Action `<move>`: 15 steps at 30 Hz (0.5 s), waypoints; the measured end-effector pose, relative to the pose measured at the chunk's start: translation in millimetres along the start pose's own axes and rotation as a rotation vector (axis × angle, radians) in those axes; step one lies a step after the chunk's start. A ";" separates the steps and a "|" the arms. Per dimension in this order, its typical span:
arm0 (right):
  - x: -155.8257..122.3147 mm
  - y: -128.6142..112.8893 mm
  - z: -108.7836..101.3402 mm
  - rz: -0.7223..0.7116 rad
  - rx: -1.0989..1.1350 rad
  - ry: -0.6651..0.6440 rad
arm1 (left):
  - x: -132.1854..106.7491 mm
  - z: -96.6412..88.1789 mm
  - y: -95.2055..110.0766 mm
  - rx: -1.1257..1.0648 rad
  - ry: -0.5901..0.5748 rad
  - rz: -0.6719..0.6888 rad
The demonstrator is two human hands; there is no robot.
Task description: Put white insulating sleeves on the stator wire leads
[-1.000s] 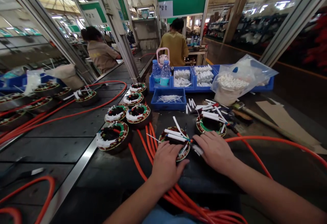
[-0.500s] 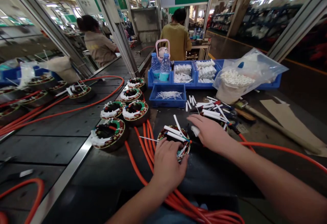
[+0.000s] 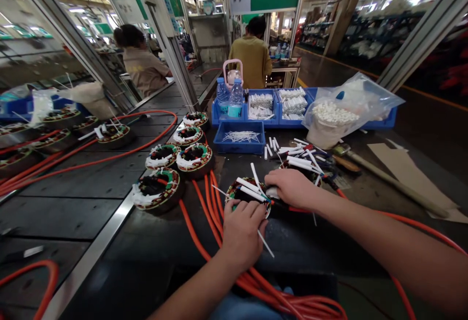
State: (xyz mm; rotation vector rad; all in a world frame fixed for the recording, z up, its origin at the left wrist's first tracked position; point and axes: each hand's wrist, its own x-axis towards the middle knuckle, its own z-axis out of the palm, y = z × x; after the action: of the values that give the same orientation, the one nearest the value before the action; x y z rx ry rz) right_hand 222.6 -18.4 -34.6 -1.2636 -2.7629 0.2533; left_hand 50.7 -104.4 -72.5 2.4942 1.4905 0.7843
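Note:
A ring-shaped motor stator (image 3: 231,188) lies in front of me, several white sleeves (image 3: 252,192) and coloured leads standing out over it. My left hand (image 3: 242,225) is closed over its near rim, fingers curled and thumb tucked on the right. One thin white strip (image 3: 266,246) pokes out below this hand; another thin white end (image 3: 220,191) shows to the upper left. Whether they are one piece I cannot tell. At the stator's right side, my right hand (image 3: 290,187) has its fingers bent together by the leads, with something whitish (image 3: 272,192) at the fingertips. What it grips is hidden.
Finished-looking stators (image 3: 157,191) stand to the left, beside orange cables (image 3: 190,232). A small blue tray (image 3: 239,149) holds thin white strips; blue bins (image 3: 281,121) behind hold white sleeves. A bag of white pieces (image 3: 334,115), a mallet (image 3: 395,178) and cardboard (image 3: 413,169) lie right.
My right hand has moved slightly left and down towards the leads. My left fingers have curled further over the rim, and a thin white strip now shows below that hand.

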 end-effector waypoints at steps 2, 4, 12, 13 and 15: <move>1.2 0.2 -2.8 0.002 0.072 -0.018 | -1.1 0.4 -4.3 0.017 0.014 0.029; -0.9 2.7 -6.8 -0.035 0.126 -0.024 | -2.3 0.6 -8.4 -0.004 0.061 0.053; -31.5 109.0 -43.6 0.539 0.096 0.699 | -5.8 14.2 -4.2 0.022 0.222 0.104; -34.3 129.4 -49.6 0.649 0.015 0.759 | -6.2 16.9 -1.9 0.051 0.236 0.101; -37.0 164.8 -58.7 0.775 -0.152 0.769 | -7.0 20.9 1.3 0.096 0.259 0.102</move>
State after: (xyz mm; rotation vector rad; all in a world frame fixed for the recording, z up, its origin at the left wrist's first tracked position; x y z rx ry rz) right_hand 377.9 66.1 -8.7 -1.9012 -1.6056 -0.3398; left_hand 59.5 -107.9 -92.5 2.6405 1.5194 1.1161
